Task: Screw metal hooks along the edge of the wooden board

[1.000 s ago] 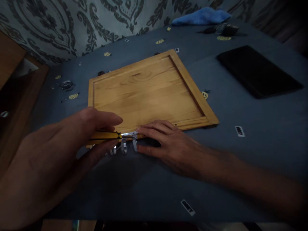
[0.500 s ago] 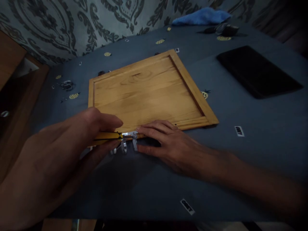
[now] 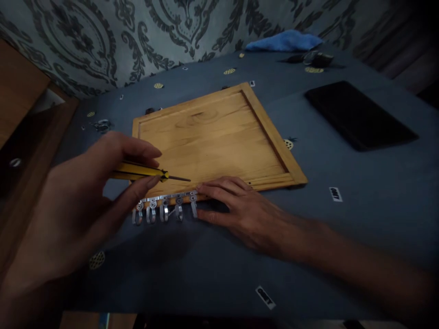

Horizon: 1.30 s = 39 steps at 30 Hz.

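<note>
My left hand (image 3: 80, 196) is closed round the yellow handle of a screwdriver (image 3: 139, 172). Its thin metal shaft points right, above the near edge of a framed wooden panel (image 3: 206, 132), with the tip apart from the screws as far as I can see. Along that near edge runs a silver hook rail (image 3: 165, 201) with several curved hooks hanging off the front. My right hand (image 3: 242, 210) grips the rail's right end against the panel, fingers on top and thumb in front beside the last hook. The fingers cover part of the panel's edge.
A black tablet-like slab (image 3: 360, 116) lies on the blue patterned tablecloth (image 3: 308, 283) at right. Behind it are a blue cloth (image 3: 284, 41) and a dark tool-like object (image 3: 317, 58). Small metal pieces (image 3: 102, 125) lie at left, near a wooden cabinet (image 3: 24, 87).
My left hand has lifted the screwdriver off the rail and drawn back left, baring more hooks. My right hand keeps its place on the rail's end. The view has shifted slightly.
</note>
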{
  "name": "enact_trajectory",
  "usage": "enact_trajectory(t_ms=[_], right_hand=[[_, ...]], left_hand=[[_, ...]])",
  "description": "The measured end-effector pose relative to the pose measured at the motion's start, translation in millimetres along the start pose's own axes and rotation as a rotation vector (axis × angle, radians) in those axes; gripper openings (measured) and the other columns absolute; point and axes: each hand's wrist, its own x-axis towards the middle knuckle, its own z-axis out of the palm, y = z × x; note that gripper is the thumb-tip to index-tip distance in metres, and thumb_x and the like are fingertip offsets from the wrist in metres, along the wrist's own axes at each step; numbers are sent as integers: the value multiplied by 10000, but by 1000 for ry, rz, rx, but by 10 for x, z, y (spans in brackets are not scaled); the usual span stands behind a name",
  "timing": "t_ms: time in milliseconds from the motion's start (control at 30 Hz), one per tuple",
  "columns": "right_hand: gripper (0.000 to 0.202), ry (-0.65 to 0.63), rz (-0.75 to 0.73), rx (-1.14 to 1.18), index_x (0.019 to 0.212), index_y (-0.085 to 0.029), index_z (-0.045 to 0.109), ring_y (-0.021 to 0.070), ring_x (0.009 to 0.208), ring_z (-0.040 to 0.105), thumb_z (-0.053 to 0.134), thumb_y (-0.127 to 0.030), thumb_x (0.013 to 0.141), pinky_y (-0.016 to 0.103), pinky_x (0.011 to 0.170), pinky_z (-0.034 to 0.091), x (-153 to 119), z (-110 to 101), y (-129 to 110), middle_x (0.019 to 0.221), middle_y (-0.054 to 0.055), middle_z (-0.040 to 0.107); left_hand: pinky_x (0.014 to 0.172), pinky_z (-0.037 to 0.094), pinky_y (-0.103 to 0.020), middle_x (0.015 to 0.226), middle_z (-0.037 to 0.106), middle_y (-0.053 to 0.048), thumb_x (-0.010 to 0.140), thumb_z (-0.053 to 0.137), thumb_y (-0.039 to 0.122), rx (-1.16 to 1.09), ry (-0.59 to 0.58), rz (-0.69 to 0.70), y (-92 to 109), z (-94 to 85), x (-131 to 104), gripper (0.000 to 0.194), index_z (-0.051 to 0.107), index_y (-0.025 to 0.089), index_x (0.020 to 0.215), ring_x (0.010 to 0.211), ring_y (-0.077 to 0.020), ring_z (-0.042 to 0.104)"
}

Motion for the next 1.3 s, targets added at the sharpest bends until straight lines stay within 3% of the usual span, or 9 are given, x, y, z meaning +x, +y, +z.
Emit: enact_trajectory(t_ms=[200,400,533,700,833,1000,1100,1200,1300], right_hand=[[370,-27,24,-7,1243,-225,667,274,1222,517,494,-98,941,491,970,491,-4,-10,-11,1330,137,605],[354,-2,18,-2,1222,-224,675,266,1213,522,472,-100,958,480,954,509,5,-12,-26,1317,134,608],[359,-5,8,-32,1222,-226,670,278,1253,504,502,-90,935,502,977,500,0,3,-21,1323,138,605],[390,-5,10,-48,1231,-238,668,278,1237,524,525,-71,909,510,989,498,-4,6,-13,1309,141,610],[385,17,-3,-56,1212,-223,679,290,1194,538,501,-69,907,505,933,525,-8,10,-16,1280,158,613],[378,35,-1,-59,1221,-228,669,278,1214,519,460,-85,940,497,939,524,1,19,-18,1272,151,608],[359,35,0,-51,1202,-234,673,273,1210,520,454,-97,952,493,941,522,9,15,-22,1268,141,610],[337,18,7,-30,1201,-217,671,279,1197,525,474,-104,953,496,944,521,11,15,-29,1267,146,610],[312,27,10,-5,1214,-207,662,285,1234,511,478,-134,974,508,961,513,13,22,-32,1294,151,603]], left_hand=[[706,532,-248,988,709,72,902,640,300,10,13,106,6,108,17,232,615,285,1132,883,-124,695],[710,473,-211,968,688,49,935,624,281,-28,-124,23,29,177,110,109,611,240,1036,856,-94,642],[703,462,-235,914,667,27,913,640,296,-148,-176,62,-150,310,223,99,614,225,977,812,-115,613],[676,461,-256,857,690,4,898,579,269,-142,-335,93,-440,473,321,83,626,202,906,782,-147,642],[719,480,-242,891,706,8,909,553,225,-155,-405,127,-547,560,339,85,625,198,947,817,-139,662],[763,456,-259,962,674,-15,973,476,210,-124,-373,144,-430,503,244,135,609,201,991,877,-145,628],[775,475,-262,1009,666,-19,983,526,344,-164,-355,99,-276,450,95,154,579,218,1055,923,-158,634],[890,487,-303,1166,639,-29,931,607,462,-159,-406,77,-148,464,-64,370,504,257,1221,1076,-189,610],[943,482,-362,1208,624,-32,896,654,475,-102,-415,107,-87,534,-154,486,436,286,1286,1128,-219,581]])
